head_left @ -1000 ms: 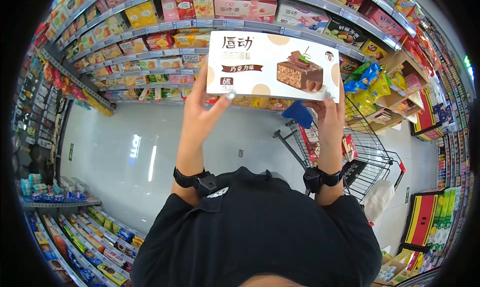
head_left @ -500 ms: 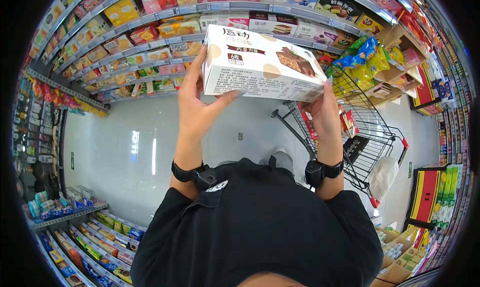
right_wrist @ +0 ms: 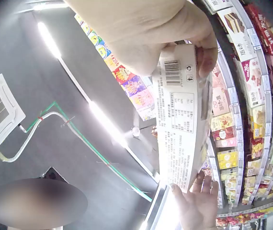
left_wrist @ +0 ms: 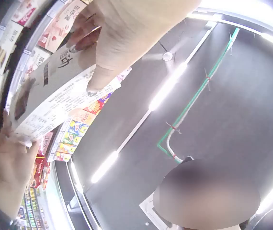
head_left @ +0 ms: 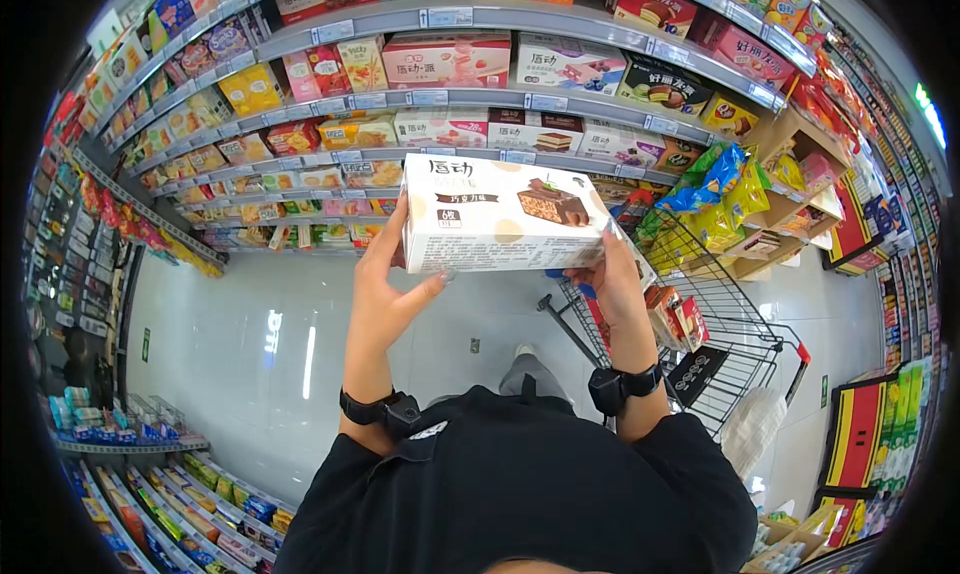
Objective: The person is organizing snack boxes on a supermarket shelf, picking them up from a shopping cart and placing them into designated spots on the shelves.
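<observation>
A white cake box [head_left: 500, 209] with a chocolate cake picture is held between both hands, its printed side facing the body. The left hand [head_left: 385, 284] grips its left end, thumb along the lower edge, other fingers behind. At the right end, the right hand [head_left: 618, 289] holds the corner, its fingers partly hidden under the box. In the left wrist view the left hand [left_wrist: 122, 43] curls round one end of the box [left_wrist: 55, 91]. The right wrist view has the right hand [right_wrist: 175, 33] pinching the end near the barcode of the box [right_wrist: 182, 120].
Shelves of boxed snacks [head_left: 450, 59] stretch across the front. A wire shopping cart [head_left: 735, 324] with several packages stands at the right, a pale cloth [head_left: 752, 429] on its handle side. Hanging bags [head_left: 735, 189] are beside it. Lower shelves [head_left: 190, 504] stand at the near left.
The box has tilted, bringing its printed side into view, and has moved lower in the head view with both hands still on it. More of the upper shelves shows than half a second ago.
</observation>
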`<act>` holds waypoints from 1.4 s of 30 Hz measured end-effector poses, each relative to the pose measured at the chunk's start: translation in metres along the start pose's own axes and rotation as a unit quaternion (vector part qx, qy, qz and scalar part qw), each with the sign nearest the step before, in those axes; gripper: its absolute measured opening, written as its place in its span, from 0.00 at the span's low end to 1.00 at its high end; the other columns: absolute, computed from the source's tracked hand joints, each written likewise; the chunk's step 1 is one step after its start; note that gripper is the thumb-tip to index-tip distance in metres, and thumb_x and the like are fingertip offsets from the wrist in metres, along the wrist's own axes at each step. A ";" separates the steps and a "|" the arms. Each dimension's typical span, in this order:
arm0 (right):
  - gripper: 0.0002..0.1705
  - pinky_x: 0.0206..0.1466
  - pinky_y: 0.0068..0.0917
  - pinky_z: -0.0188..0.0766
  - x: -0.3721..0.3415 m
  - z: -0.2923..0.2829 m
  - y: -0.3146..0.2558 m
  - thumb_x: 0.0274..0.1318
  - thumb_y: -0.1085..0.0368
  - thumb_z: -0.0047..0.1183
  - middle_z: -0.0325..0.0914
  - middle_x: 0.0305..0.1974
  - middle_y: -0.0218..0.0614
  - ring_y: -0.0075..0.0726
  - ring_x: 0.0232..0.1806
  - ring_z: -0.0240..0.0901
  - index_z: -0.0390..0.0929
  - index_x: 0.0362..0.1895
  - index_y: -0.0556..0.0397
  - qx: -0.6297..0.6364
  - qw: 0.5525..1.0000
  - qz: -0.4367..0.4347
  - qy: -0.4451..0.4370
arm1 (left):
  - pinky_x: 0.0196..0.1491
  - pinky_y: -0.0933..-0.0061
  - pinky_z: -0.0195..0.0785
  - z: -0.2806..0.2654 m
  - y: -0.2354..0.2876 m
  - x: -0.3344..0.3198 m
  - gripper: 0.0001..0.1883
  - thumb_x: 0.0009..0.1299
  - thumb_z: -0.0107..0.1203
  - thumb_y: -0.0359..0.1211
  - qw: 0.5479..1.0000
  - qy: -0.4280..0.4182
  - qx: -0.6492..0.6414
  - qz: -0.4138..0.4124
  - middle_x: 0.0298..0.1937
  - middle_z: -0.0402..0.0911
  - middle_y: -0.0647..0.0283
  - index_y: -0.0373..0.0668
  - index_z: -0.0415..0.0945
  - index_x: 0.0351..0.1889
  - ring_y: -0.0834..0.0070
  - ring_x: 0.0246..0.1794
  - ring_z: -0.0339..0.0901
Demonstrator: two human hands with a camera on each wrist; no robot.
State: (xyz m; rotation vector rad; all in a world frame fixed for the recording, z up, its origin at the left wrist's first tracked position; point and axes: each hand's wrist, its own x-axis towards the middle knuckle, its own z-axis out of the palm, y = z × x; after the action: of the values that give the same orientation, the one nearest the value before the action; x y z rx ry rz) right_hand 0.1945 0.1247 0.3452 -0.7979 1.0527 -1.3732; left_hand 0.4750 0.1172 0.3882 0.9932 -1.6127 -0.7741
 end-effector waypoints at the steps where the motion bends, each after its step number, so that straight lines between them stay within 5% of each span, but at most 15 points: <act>1: 0.23 0.26 0.24 0.70 0.008 -0.006 -0.002 0.66 0.54 0.35 0.76 0.35 0.38 0.31 0.28 0.74 0.59 0.60 0.52 -0.003 1.000 -0.007 -0.009 | 0.45 0.73 0.66 0.005 -0.002 0.005 0.44 0.48 0.63 0.32 1.000 -0.004 0.010 -0.008 0.50 0.75 0.56 0.41 0.57 0.66 0.75 0.44 0.74; 11: 0.29 0.34 0.26 0.74 0.088 -0.064 -0.033 0.63 0.59 0.40 0.69 0.51 0.37 0.30 0.38 0.72 0.51 0.67 0.43 -0.010 0.999 -0.037 -0.035 | 0.52 0.75 0.62 0.087 -0.033 0.072 0.28 0.67 0.48 0.31 0.996 0.025 -0.068 -0.053 0.51 0.74 0.59 0.41 0.56 0.66 0.76 0.50 0.71; 14: 0.30 0.35 0.27 0.75 0.107 -0.091 -0.040 0.63 0.60 0.39 0.69 0.52 0.39 0.33 0.41 0.74 0.48 0.67 0.44 -0.031 0.997 -0.066 -0.019 | 0.52 0.75 0.62 0.119 -0.041 0.096 0.27 0.68 0.47 0.30 0.999 0.030 0.016 -0.013 0.54 0.72 0.57 0.40 0.56 0.66 0.76 0.52 0.69; 17: 0.29 0.34 0.25 0.75 0.132 -0.125 -0.033 0.64 0.57 0.36 0.67 0.54 0.42 0.35 0.43 0.74 0.48 0.67 0.47 -0.073 0.989 -0.126 -0.003 | 0.52 0.75 0.62 0.149 -0.040 0.107 0.28 0.67 0.48 0.30 0.998 0.027 0.011 -0.051 0.58 0.70 0.56 0.39 0.57 0.65 0.76 0.53 0.68; 22: 0.29 0.34 0.22 0.73 0.134 -0.146 -0.053 0.65 0.57 0.34 0.68 0.50 0.40 0.29 0.40 0.72 0.46 0.68 0.48 -0.041 0.994 -0.100 0.015 | 0.54 0.74 0.62 0.180 -0.032 0.127 0.28 0.65 0.49 0.29 0.993 -0.006 -0.028 -0.117 0.60 0.68 0.55 0.38 0.57 0.65 0.74 0.54 0.68; 27: 0.29 0.39 0.28 0.74 0.146 -0.153 -0.055 0.63 0.56 0.36 0.69 0.51 0.40 0.36 0.45 0.73 0.49 0.67 0.47 0.046 0.994 -0.090 0.044 | 0.55 0.68 0.60 0.193 -0.024 0.150 0.32 0.59 0.54 0.31 0.997 0.022 0.047 0.055 0.59 0.69 0.53 0.36 0.59 0.63 0.65 0.54 0.68; 32: 0.31 0.51 0.40 0.68 0.170 -0.139 -0.027 0.60 0.47 0.39 0.65 0.58 0.40 0.43 0.55 0.66 0.58 0.62 0.49 0.261 0.964 -0.009 -0.052 | 0.52 0.64 0.61 0.197 -0.010 0.165 0.34 0.52 0.61 0.38 0.960 0.088 0.100 0.245 0.55 0.69 0.52 0.37 0.66 0.57 0.61 0.52 0.67; 35: 0.31 0.53 0.39 0.68 0.179 -0.115 -0.012 0.59 0.47 0.41 0.64 0.59 0.41 0.43 0.56 0.66 0.59 0.62 0.50 0.355 0.927 0.023 -0.123 | 0.50 0.65 0.62 0.199 -0.019 0.173 0.33 0.51 0.63 0.40 0.946 0.101 0.072 0.301 0.51 0.68 0.53 0.38 0.68 0.55 0.60 0.49 0.67; 36: 0.31 0.52 0.39 0.68 0.181 -0.108 -0.005 0.59 0.48 0.41 0.64 0.59 0.41 0.42 0.57 0.65 0.59 0.61 0.51 0.376 0.916 0.042 -0.136 | 0.54 0.64 0.59 0.194 -0.019 0.171 0.39 0.56 0.60 0.56 0.941 0.074 0.118 0.307 0.52 0.62 0.53 0.36 0.64 0.56 0.63 0.52 0.64; 39: 0.31 0.51 0.36 0.69 0.184 -0.083 0.007 0.58 0.48 0.41 0.64 0.59 0.40 0.39 0.57 0.65 0.59 0.61 0.51 0.407 0.897 0.063 -0.159 | 0.48 0.64 0.60 0.188 -0.025 0.182 0.41 0.52 0.62 0.58 0.900 0.079 0.163 0.397 0.50 0.63 0.54 0.37 0.65 0.54 0.64 0.47 0.64; 42: 0.30 0.51 0.34 0.69 0.190 -0.066 0.011 0.58 0.49 0.39 0.63 0.60 0.39 0.38 0.58 0.64 0.60 0.62 0.50 0.406 0.900 0.036 -0.155 | 0.46 0.65 0.59 0.180 -0.028 0.192 0.42 0.47 0.65 0.58 0.905 0.051 0.132 0.402 0.47 0.63 0.54 0.39 0.66 0.52 0.64 0.46 0.63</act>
State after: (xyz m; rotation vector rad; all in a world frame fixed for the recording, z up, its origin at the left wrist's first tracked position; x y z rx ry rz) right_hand 0.1195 -0.0531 0.2886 -0.3202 0.1943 -1.3929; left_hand 0.2848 -0.0670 0.4021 0.4430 -1.8489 0.0623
